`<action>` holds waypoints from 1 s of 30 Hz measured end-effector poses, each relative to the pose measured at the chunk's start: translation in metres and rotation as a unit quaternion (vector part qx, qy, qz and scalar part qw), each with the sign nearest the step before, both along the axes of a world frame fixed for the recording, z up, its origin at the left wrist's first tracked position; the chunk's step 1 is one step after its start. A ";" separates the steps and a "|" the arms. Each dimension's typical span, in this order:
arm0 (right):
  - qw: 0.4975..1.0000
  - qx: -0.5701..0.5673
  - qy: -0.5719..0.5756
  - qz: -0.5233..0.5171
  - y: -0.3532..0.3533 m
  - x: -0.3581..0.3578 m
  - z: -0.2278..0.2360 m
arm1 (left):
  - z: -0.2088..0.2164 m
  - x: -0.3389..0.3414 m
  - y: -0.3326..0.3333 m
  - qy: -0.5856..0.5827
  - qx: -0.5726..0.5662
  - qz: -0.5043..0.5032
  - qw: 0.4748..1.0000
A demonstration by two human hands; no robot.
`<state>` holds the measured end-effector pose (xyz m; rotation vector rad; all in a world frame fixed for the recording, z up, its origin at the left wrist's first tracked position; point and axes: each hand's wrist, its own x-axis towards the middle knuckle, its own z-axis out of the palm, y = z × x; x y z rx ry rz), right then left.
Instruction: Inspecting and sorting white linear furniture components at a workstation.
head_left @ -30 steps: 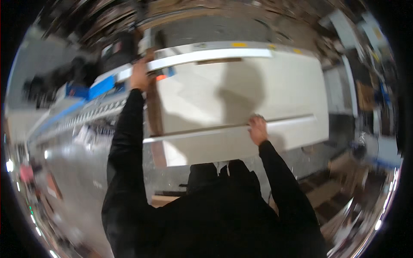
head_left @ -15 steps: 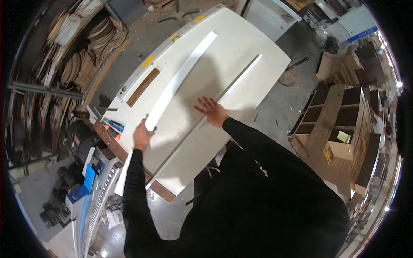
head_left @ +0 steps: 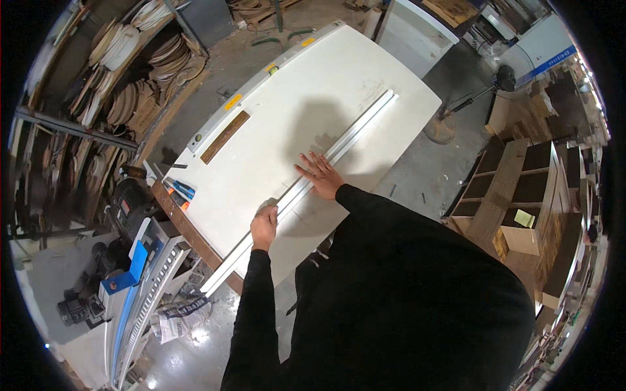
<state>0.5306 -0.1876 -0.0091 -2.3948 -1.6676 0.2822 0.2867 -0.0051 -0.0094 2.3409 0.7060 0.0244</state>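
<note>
Two long, narrow white strips lie side by side, slanting across the white work table (head_left: 287, 98): a far strip (head_left: 357, 126) and a near strip (head_left: 374, 120). My left hand (head_left: 264, 226) is closed around the strips' lower left part; I cannot tell whether it grips one or both. The lower end pokes out past the table's brown edge. My right hand (head_left: 319, 176) rests flat over the strips around mid-length, fingers spread and holding nothing.
Along the table's far left edge lies a spirit level (head_left: 251, 85), with a brown wooden strip (head_left: 225, 137) beside it. Blue-handled tools (head_left: 181, 189) sit at the left corner. Shelves of curved boards (head_left: 124, 104) stand left, brown cabinets (head_left: 515, 189) right.
My left hand has brought the raised white strip right and down, so it now lies alongside the other one. The right hand stays spread at nearly the same place.
</note>
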 end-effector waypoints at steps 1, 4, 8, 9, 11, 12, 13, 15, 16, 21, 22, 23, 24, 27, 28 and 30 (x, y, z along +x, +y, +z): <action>0.999 -0.001 -0.036 -0.008 -0.001 -0.002 -0.001 | 0.006 -0.001 -0.012 -0.043 0.035 0.012 0.998; 0.999 0.026 0.020 -0.002 -0.003 -0.001 0.000 | 0.009 -0.013 -0.028 -0.054 0.116 -0.016 0.992; 0.991 0.095 0.090 0.011 -0.025 0.032 0.004 | 0.008 -0.014 -0.052 0.028 0.151 0.004 0.988; 0.992 0.102 0.069 0.008 -0.033 0.053 0.001 | 0.006 -0.016 -0.055 0.024 0.159 0.017 0.987; 0.993 0.090 0.071 -0.005 -0.061 0.108 -0.007 | 0.006 -0.012 -0.061 0.030 0.193 0.030 0.980; 0.996 0.060 0.066 -0.005 -0.071 0.138 -0.006 | 0.005 -0.013 -0.063 0.037 0.196 0.033 0.979; 0.997 0.054 0.047 -0.017 -0.086 0.168 -0.008 | 0.005 -0.013 -0.065 0.053 0.206 0.042 0.976; 0.997 0.052 0.017 -0.048 -0.116 0.233 -0.018 | 0.006 -0.005 -0.068 0.068 0.217 0.051 0.972; 0.996 0.042 0.000 -0.073 -0.128 0.263 -0.020 | 0.006 -0.005 -0.069 0.087 0.194 0.063 0.975; 0.944 0.130 0.029 -0.303 -0.165 0.352 -0.036 | 0.002 -0.001 -0.072 0.119 0.174 0.090 0.973; 0.924 0.185 0.055 -0.330 -0.173 0.362 -0.042 | 0.001 -0.002 -0.073 0.123 0.173 0.096 0.973; 0.927 0.184 0.059 -0.323 -0.176 0.368 -0.047 | -0.001 -0.002 -0.074 0.134 0.142 0.089 0.977; 0.904 0.209 0.162 -0.337 -0.179 0.373 -0.051 | -0.002 -0.004 -0.077 0.144 0.111 0.082 0.980; 0.865 0.236 0.281 -0.343 -0.183 0.377 -0.063 | -0.005 -0.006 -0.094 0.133 0.141 0.101 0.976; 0.855 0.248 0.297 -0.344 -0.186 0.377 -0.064 | -0.003 -0.003 -0.099 0.133 0.152 0.109 0.973; 0.848 0.260 0.315 -0.336 -0.189 0.377 -0.068 | 0.000 0.003 -0.106 0.130 0.156 0.121 0.972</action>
